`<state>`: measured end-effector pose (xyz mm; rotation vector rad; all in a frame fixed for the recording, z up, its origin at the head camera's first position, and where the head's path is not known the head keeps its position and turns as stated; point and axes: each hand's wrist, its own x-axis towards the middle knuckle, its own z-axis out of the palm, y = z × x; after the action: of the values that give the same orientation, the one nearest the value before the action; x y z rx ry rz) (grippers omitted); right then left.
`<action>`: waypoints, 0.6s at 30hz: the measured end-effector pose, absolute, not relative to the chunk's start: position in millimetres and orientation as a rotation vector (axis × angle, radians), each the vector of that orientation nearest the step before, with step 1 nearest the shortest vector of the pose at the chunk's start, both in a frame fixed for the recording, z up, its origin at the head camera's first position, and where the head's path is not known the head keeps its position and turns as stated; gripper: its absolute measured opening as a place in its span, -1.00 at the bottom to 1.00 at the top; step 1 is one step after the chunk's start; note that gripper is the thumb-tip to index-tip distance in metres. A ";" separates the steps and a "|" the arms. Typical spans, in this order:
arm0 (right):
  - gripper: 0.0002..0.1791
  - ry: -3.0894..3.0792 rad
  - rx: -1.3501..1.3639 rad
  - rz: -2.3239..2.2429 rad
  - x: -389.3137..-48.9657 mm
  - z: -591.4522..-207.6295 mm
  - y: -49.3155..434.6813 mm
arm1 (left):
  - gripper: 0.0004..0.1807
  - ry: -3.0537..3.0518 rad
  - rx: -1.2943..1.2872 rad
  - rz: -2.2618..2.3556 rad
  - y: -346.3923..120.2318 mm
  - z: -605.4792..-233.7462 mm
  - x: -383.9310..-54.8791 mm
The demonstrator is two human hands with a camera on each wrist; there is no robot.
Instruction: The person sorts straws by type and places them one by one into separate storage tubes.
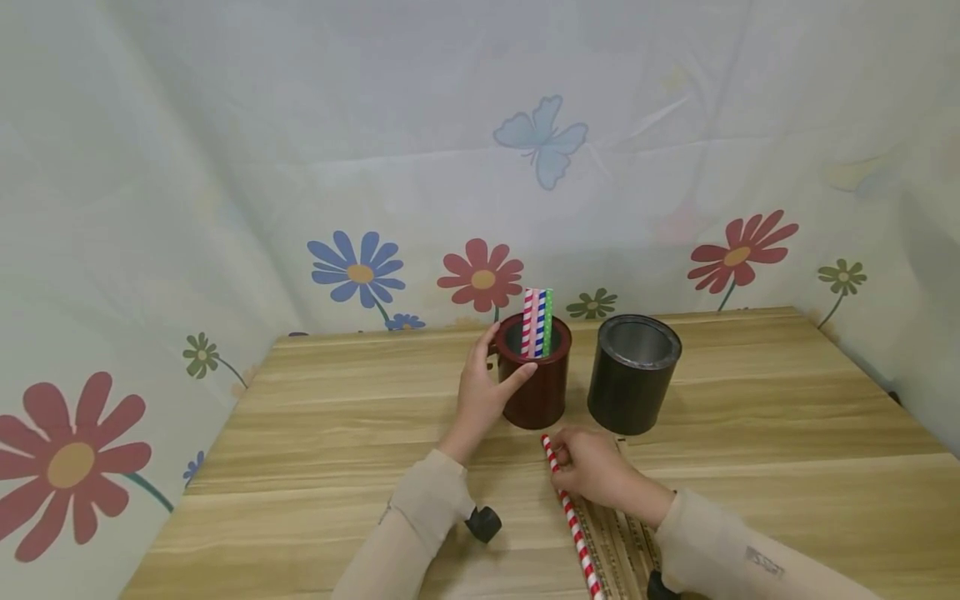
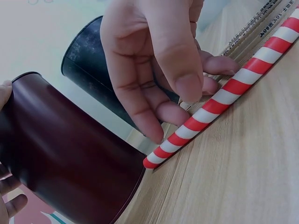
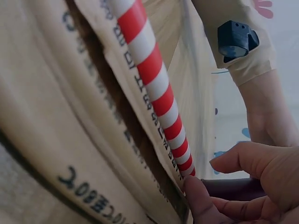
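Note:
A dark red can (image 1: 534, 396) stands upright on the table, several patterned paper straws (image 1: 537, 321) upright inside it. My left hand (image 1: 483, 390) holds this can from the left, thumb across its front and a finger at the rim. A red-and-white striped straw (image 1: 576, 533) lies at a slant in front of the can. Over its far end is my right hand (image 1: 600, 468), fingers bent loosely. In the right wrist view a fingertip (image 3: 198, 193) touches the striped straw's end, while the thumb stays apart from it.
To the right of the red can stands a black can (image 1: 633, 379), open at the top. Brown cardboard (image 1: 618, 542) with printed characters lies beside the striped straw, under my right hand. A flower-printed cloth (image 1: 420, 167) hangs behind the wooden table (image 1: 337, 417).

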<state>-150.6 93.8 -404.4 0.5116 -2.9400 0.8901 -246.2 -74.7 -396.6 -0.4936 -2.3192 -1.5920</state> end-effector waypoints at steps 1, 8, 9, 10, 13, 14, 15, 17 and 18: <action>-0.68 -2.954 0.495 0.881 -150.8 -403.9 92.2 | 0.04 -2.319 -0.492 -1.593 -74.9 -396.7 -246.4; -0.65 -2.992 0.483 0.768 -153.7 -403.0 79.6 | 0.03 -2.330 -0.480 -1.600 -76.4 -396.7 -246.0; -0.65 -2.985 0.497 0.751 -154.2 -403.7 78.0 | 0.03 -2.329 -0.481 -1.601 -76.5 -396.7 -245.9; -0.63 -2.982 0.506 0.747 -154.6 -404.5 76.5 | 0.03 -2.329 -0.483 -1.601 -76.5 -396.6 -245.7; -0.60 -2.985 0.509 0.714 -155.3 -406.1 72.6 | 0.05 -2.324 -0.492 -1.607 -76.4 -396.9 -245.8; -0.59 -2.990 0.505 0.713 -155.3 -406.3 71.5 | 0.06 -2.326 -0.494 -1.608 -76.4 -396.9 -245.9; -0.58 -3.000 0.498 0.717 -155.3 -406.5 70.4 | 0.06 -2.325 -0.496 -1.608 -76.3 -397.0 -246.0; -0.56 -3.015 0.489 0.707 -155.1 -406.7 68.7 | 0.07 -2.326 -0.498 -1.610 -76.1 -396.8 -246.0; -0.55 -3.020 0.486 0.707 -155.2 -406.8 67.9 | 0.07 -2.328 -0.497 -1.609 -76.0 -396.6 -246.0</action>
<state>-155.2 67.9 -406.8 0.4862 -3.0197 0.7071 -246.0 -76.0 -396.6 -0.4974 -2.3278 -1.6086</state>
